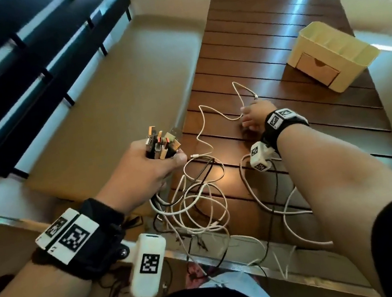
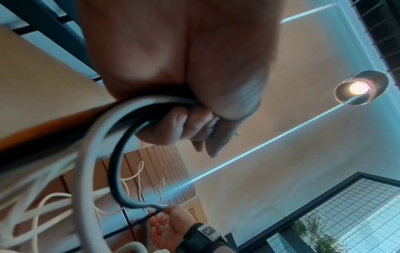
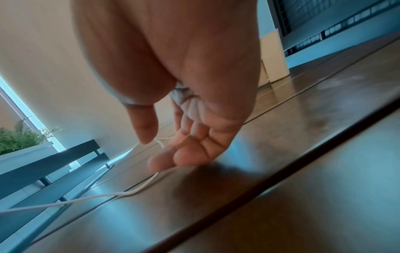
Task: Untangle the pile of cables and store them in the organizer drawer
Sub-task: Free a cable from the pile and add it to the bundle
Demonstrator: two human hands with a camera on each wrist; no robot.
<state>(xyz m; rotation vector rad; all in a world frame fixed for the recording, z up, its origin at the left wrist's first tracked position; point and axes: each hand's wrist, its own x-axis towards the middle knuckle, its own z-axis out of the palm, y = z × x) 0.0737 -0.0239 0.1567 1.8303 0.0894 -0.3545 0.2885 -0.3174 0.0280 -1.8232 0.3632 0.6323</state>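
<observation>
The left hand (image 1: 139, 167) is raised in a closed fist, while the right hand (image 1: 255, 116) reaches forward, fingers loosely extended.

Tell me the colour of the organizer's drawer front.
Light brown, cardboard-like, on the drawer front set in the cream organizer; the head view shows it best.

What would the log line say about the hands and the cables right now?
left hand: grips bunch of cable plugs | right hand: open, reaching thin white cable on table | organizer drawer: closed
</observation>
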